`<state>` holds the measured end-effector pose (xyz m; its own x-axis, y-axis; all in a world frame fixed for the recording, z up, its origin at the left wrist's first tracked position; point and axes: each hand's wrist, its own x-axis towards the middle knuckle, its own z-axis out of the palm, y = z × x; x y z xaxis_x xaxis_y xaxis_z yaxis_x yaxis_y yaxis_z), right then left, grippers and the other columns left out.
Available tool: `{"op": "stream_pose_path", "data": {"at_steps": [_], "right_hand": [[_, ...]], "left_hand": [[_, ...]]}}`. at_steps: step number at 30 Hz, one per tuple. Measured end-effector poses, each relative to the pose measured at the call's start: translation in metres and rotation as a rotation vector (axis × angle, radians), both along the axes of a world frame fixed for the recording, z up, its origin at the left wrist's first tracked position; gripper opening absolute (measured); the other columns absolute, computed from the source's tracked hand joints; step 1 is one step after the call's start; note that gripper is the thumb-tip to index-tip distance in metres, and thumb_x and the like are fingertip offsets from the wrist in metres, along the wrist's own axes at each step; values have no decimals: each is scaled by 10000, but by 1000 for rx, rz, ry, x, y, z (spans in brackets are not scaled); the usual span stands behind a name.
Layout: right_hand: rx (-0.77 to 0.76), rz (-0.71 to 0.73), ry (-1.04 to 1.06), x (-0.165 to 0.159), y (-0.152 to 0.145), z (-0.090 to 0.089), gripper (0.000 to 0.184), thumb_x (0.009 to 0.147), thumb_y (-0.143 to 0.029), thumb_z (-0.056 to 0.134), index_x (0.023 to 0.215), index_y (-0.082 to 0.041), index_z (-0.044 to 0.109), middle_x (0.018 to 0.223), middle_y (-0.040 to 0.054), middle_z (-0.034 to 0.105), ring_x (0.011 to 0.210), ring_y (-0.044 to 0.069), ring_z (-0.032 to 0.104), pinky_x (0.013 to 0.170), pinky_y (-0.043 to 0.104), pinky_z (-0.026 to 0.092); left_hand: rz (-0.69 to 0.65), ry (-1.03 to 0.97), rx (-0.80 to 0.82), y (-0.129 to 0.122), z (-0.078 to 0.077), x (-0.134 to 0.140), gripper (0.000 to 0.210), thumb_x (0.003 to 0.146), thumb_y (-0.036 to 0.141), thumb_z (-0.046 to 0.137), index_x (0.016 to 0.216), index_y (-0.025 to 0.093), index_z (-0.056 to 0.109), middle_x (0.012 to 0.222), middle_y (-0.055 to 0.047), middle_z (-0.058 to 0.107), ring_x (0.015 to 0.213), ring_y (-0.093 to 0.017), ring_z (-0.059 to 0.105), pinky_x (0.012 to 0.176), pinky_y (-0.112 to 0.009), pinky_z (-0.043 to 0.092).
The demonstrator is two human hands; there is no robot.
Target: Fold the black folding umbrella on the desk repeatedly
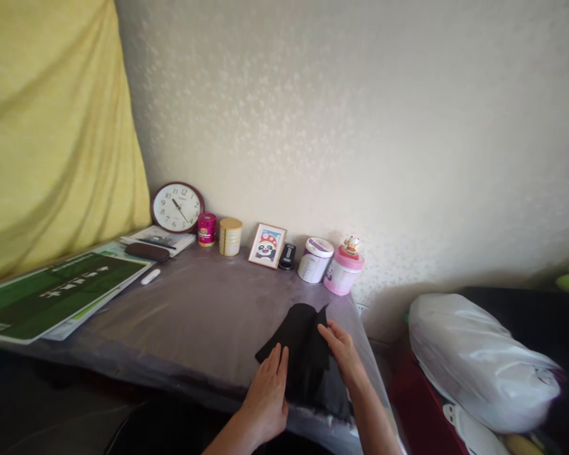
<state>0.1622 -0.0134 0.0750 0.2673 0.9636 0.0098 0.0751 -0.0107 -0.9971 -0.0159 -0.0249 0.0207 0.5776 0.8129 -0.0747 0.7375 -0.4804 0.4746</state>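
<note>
The black cloth point(296, 332) lies at the near right corner of the table point(184, 316). The person's left hand point(269, 393) rests against its left part, fingers straight and together, without gripping; the right hand point(345, 352) seems to pinch a raised flap on the right side. The step in hand appears to be arranging the cloth's layers, and the next move calls for a light hold on this flap, with the other hand steadying the rest. Along the far edge stand a round clock point(177, 208), a yellow can point(230, 239) and a framed panda picture point(267, 246). A green sheet point(66, 291) lies toward the left edge; beyond the right edge rests a white plastic bag point(478, 360)
</note>
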Motion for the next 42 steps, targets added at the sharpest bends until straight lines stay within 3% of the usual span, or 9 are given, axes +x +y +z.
{"op": "stream_pose_path", "data": {"at_steps": [3,7,13,18,24,28,31,34,42], "right_hand": [[22,54,173,-17,18,-3,367,681,-474,662,902,-183,633,731,20,665,655,179,618,615,282,486],[22,46,206,-31,34,-18,405,658,-482,673,925,-180,625,721,25,667,657,187,629,625,301,500],[8,12,24,-33,49,-43,413,670,-472,648,948,-167,631,640,-4,619,599,159,591,577,278,474],[20,-20,-220,-28,58,-55,415,700,-476,607,967,-158,630,588,-17,588,588,154,564,527,254,423],[18,91,-397,-30,54,-48,396,793,-475,503,1009,-154,585,694,25,679,665,169,599,632,281,438],[40,179,-483,-36,48,-42,320,841,-424,452,998,-184,594,805,36,717,771,180,631,744,301,449],[54,239,-552,-41,45,-40,256,833,-364,467,972,-216,624,831,19,722,810,184,644,781,305,453],[63,284,-574,-42,44,-40,228,823,-327,478,937,-231,651,833,14,724,832,190,650,784,308,461],[55,474,-515,-34,38,-34,259,854,-343,474,1004,-221,646,876,21,723,867,187,645,833,324,461]], "left_hand": [[6,13,6,1,1,1,911,581,64,504,1403,47,113,1498,-178,81,1370,-257,165,1112,-337,202],[-8,22,16,2,2,0,900,578,73,510,1397,29,138,1494,-189,119,1374,-259,147,1118,-348,186],[4,-77,69,3,-8,-1,846,597,107,508,1392,97,219,1479,-137,230,1368,-258,179,1118,-386,186],[65,-85,133,2,-20,-3,711,662,172,499,1340,53,322,1403,-182,364,1309,-268,323,1094,-386,252],[128,-85,259,1,-27,-6,587,749,258,494,1278,37,369,1302,-219,464,1187,-299,472,998,-426,393],[210,-192,371,0,-10,-10,477,756,276,522,1189,96,433,1247,-195,480,1155,-312,483,943,-456,434],[106,-260,363,-4,7,-10,335,766,228,496,1097,176,492,1211,-120,486,1099,-266,504,945,-435,427],[-21,-283,328,-7,14,-9,335,753,220,510,1087,212,513,1228,-80,470,1122,-260,467,986,-432,387],[-67,-243,255,0,0,-6,544,690,190,549,1224,223,453,1327,-67,415,1256,-283,348,1088,-460,266]]}}
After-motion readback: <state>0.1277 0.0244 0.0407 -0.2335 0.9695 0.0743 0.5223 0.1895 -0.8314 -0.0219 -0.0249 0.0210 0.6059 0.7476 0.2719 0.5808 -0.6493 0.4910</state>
